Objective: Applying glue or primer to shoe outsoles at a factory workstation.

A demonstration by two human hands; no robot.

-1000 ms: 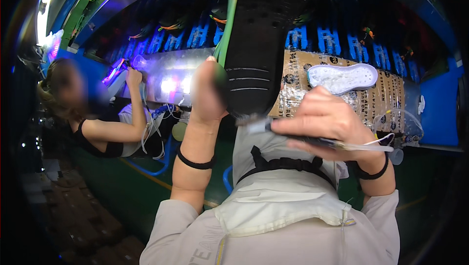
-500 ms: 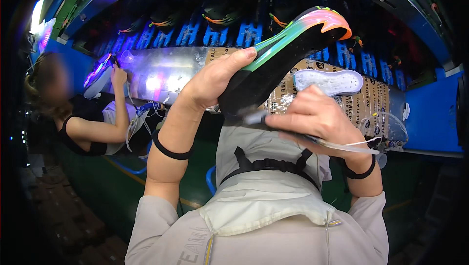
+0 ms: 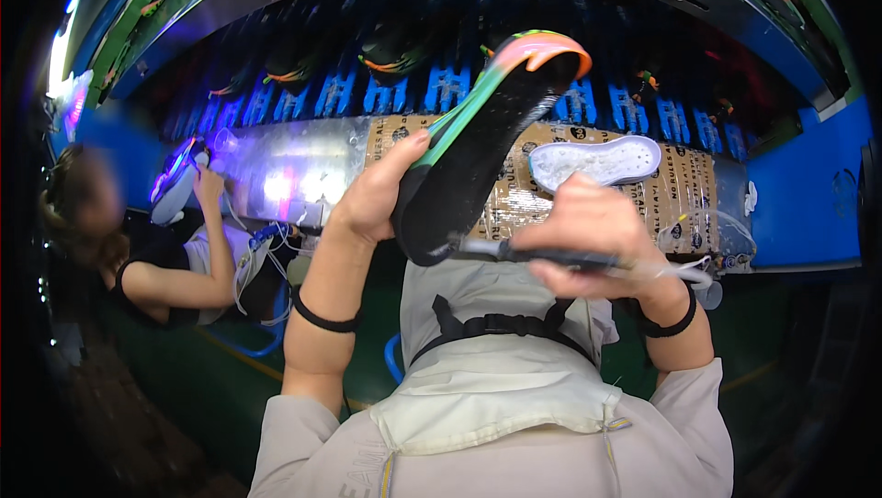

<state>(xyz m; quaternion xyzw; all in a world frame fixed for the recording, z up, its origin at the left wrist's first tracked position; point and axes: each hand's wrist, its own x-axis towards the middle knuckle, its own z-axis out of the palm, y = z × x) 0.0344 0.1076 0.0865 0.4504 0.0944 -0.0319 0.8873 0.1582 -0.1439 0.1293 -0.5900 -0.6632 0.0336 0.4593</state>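
Observation:
A shoe upper (image 3: 478, 144) is tilted up in front of me, its black underside facing me and its edge running from green to orange-pink. My left hand (image 3: 377, 190) grips it from the left side near the heel, thumb along the green edge. In my closed right hand (image 3: 588, 236) is a glue brush (image 3: 551, 254) with a dark handle and a clear tube trailing from its rear. The brush tip, smeared by motion, is at the heel end of the underside. Beyond my right hand, a white shoe sole (image 3: 602, 160) lies hollow side up.
Printed brown cardboard (image 3: 680, 190) covers part of the metal bench (image 3: 312, 153). Behind it, blue holders (image 3: 448, 89) stand in a row with several dark shoe uppers above. A co-worker (image 3: 175, 264) at the left holds another shoe (image 3: 176, 181). Thin tubing (image 3: 721, 218) loops at the bench's right end.
The shoe upper and my left hand have shifted left and slightly down in the view. The brush has moved too, remaining near the heel. The whole scene has shifted slightly.

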